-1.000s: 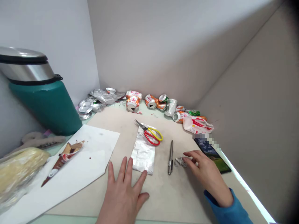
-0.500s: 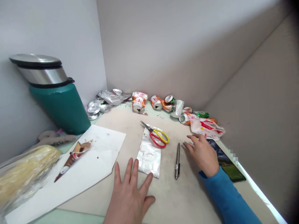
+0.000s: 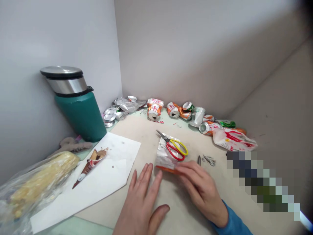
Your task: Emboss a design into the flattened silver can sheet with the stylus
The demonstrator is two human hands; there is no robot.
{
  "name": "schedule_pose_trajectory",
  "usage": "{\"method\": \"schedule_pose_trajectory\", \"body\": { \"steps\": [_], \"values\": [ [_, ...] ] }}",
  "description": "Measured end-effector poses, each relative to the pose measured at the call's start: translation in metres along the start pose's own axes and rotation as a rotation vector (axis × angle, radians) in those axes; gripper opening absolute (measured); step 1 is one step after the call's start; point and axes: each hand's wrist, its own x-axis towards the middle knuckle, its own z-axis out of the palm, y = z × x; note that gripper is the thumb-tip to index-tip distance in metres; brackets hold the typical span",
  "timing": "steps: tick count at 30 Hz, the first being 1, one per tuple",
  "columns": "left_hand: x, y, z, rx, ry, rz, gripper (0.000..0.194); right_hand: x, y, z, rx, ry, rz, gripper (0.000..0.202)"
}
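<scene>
A cut sheet of aluminium can (image 3: 164,156) lies silver side up in the middle, its near edge raised so that an orange underside shows. My right hand (image 3: 199,189) is closed on the sheet's near right corner; its thumb is hidden. My left hand (image 3: 144,199) is stretched out with fingers apart, the index fingertip close to the sheet's near left corner. Scissors (image 3: 173,147) with one red and one yellow handle rest across the sheet, blades pointing away to the left. Beyond my right hand shows the tip of a pen (image 3: 199,160), the rest of it covered.
Crushed drink cans (image 3: 154,109) line the back, with a plastic bag (image 3: 234,140) at right. Small scraps (image 3: 209,160) lie by the pen. At left are a green bottle (image 3: 81,112), white paper (image 3: 117,173) bearing an ice cream cone (image 3: 90,164), and wrapped bread (image 3: 46,178).
My right hand has moved left from beside the pen onto the sheet, and the sheet's near edge has come up. Scraps formerly under that hand now show. The view has shifted slightly.
</scene>
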Motion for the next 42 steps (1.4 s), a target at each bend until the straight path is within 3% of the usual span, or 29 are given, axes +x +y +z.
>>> {"method": "schedule_pose_trajectory", "body": {
  "steps": [4,7,10,15,18,21,24,26,28,30,31,34,36,38,42],
  "values": [
    [0.005,0.004,-0.019,-0.991,0.034,-0.369,0.054,-0.006,0.014,-0.001,-0.025,0.219,0.179,0.030],
    [0.014,0.009,-0.029,-1.646,0.041,-0.497,0.072,-0.010,0.021,0.001,-0.064,0.262,0.259,0.033],
    [0.020,0.010,-0.032,-1.896,0.041,-0.544,0.072,-0.013,0.025,0.004,-0.072,0.286,0.328,0.035],
    [0.022,0.011,-0.029,-1.934,0.052,-0.644,0.067,-0.012,0.028,0.003,-0.044,0.343,0.342,0.034],
    [0.020,0.016,-0.028,-1.728,0.091,-0.698,0.047,-0.011,0.028,0.000,-0.035,0.386,0.354,0.031],
    [0.016,0.025,-0.029,-1.315,0.013,-0.684,0.025,-0.010,0.026,-0.002,-0.042,0.407,0.375,0.028],
    [0.011,0.030,-0.035,-0.806,-0.082,-0.424,0.028,-0.011,0.025,-0.002,-0.052,0.398,0.386,0.028],
    [0.006,0.025,-0.042,-0.428,0.021,-0.217,0.028,-0.011,0.025,-0.003,-0.066,0.389,0.390,0.028],
    [-0.001,0.011,-0.052,-0.083,0.230,-0.165,0.021,-0.012,0.025,-0.003,-0.081,0.393,0.399,0.028],
    [-0.006,-0.008,-0.066,0.229,0.412,-0.286,0.015,-0.012,0.025,-0.003,-0.094,0.404,0.409,0.027],
    [-0.008,-0.018,-0.073,0.391,0.436,-0.377,0.015,-0.012,0.025,-0.003,-0.095,0.408,0.410,0.027],
    [-0.007,-0.041,-0.092,0.742,0.267,-0.670,0.023,-0.014,0.026,-0.002,-0.092,0.412,0.411,0.025],
    [-0.004,-0.049,-0.098,0.833,0.141,-0.767,0.025,-0.015,0.027,-0.002,-0.093,0.416,0.416,0.025],
    [0.000,-0.053,-0.100,0.854,0.088,-0.785,0.026,-0.015,0.027,-0.002,-0.095,0.417,0.414,0.025],
    [0.004,-0.056,-0.096,0.836,0.100,-0.770,0.027,-0.015,0.027,-0.003,-0.093,0.420,0.390,0.024]
  ]
}}
